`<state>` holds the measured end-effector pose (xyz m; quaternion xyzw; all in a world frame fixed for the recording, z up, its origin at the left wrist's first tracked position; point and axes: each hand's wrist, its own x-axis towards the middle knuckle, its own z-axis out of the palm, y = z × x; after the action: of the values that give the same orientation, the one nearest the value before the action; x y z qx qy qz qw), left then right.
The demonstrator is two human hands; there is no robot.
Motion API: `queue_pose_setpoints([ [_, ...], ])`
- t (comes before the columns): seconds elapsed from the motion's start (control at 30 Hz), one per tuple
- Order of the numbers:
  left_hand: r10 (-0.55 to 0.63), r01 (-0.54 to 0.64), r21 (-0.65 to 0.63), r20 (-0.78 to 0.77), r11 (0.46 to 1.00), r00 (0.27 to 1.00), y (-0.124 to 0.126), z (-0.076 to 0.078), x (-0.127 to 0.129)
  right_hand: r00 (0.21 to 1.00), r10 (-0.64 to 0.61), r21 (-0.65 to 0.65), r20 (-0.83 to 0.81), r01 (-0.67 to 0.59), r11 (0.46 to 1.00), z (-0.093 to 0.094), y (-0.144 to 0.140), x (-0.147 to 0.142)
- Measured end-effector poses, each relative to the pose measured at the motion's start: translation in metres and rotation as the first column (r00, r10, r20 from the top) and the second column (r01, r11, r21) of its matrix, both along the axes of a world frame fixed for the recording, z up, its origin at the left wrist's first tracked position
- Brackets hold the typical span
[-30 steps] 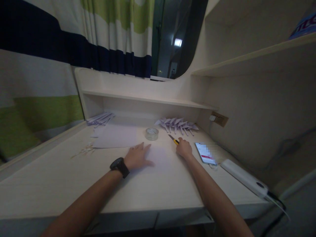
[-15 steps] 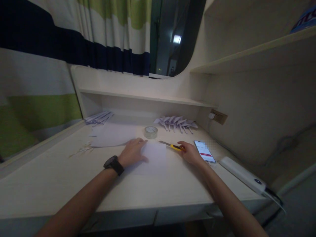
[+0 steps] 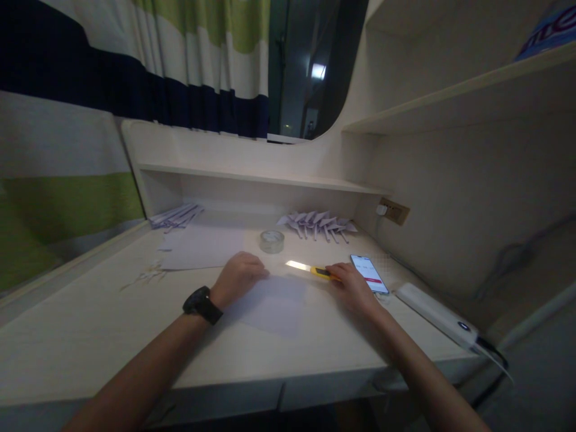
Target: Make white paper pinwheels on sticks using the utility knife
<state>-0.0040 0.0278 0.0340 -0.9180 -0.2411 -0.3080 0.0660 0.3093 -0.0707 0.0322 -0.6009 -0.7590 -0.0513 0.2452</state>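
My right hand (image 3: 352,287) is closed round the yellow handle of a utility knife (image 3: 319,272). Its long blade is out and points left, catching the light. A small white sheet of paper (image 3: 278,306) lies on the desk in front of me. At its upper left edge my left hand (image 3: 239,277), with a black watch on the wrist, has its fingers drawn together in a pinch on the sheet. The fingertips are partly hidden. Just beyond stands a roll of clear tape (image 3: 272,242). Larger white paper (image 3: 198,246) lies behind my left hand.
Folded paper pinwheels (image 3: 317,225) are lined up at the back. Rolled paper sticks (image 3: 177,216) are piled at the back left, with small thin pieces (image 3: 150,273) nearer. On the right are a lit phone (image 3: 369,274) and a white power strip (image 3: 436,316) with cables.
My left hand has gone from spread fingers to a pinch at the sheet's edge. The small sheet has turned and come slightly nearer. The knife blade has tilted and now shines.
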Motion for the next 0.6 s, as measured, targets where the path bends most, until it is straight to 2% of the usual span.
queue_pose_setpoints([
  [0.17,0.062,-0.064,-0.038,-0.059,0.997,0.996,-0.006,0.001,-0.001,0.997,0.073,-0.029,-0.013,-0.074,0.997,0.004,-0.007,0.000],
  [0.37,0.141,-0.143,-0.066,-0.025,0.988,0.990,-0.006,-0.001,-0.001,0.982,0.191,-0.087,-0.003,-0.191,0.978,0.006,-0.016,-0.009],
  [0.6,0.313,-0.322,-0.114,-0.089,0.940,0.946,-0.005,-0.006,0.000,0.962,0.271,-0.168,-0.021,-0.270,0.948,0.009,-0.017,-0.017],
])
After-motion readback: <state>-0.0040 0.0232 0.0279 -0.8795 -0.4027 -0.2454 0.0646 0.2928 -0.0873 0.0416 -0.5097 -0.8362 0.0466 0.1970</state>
